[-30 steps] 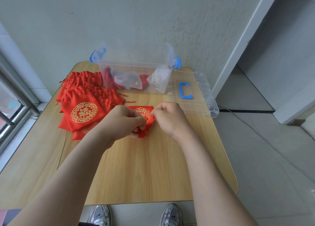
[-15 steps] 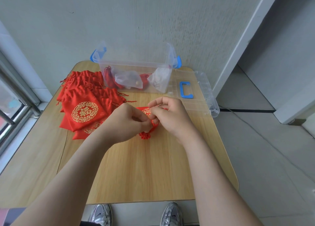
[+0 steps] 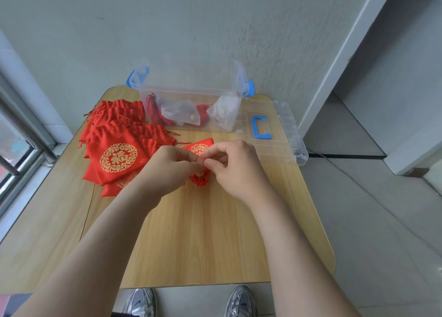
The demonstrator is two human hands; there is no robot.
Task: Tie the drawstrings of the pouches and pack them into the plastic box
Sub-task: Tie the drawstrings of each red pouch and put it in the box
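Head view: left hand (image 3: 171, 166) and right hand (image 3: 235, 166) pinch the pouch (image 3: 199, 149) drawstring (image 3: 203, 160); thin cord risks slipping, leaving the knot loose.

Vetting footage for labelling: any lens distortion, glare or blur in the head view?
Head view: wide-angle lens splays the grey window frame and white door frame outward; soft even light, no hard shadows on the light wooden table; faint sheen on the clear plastic box.
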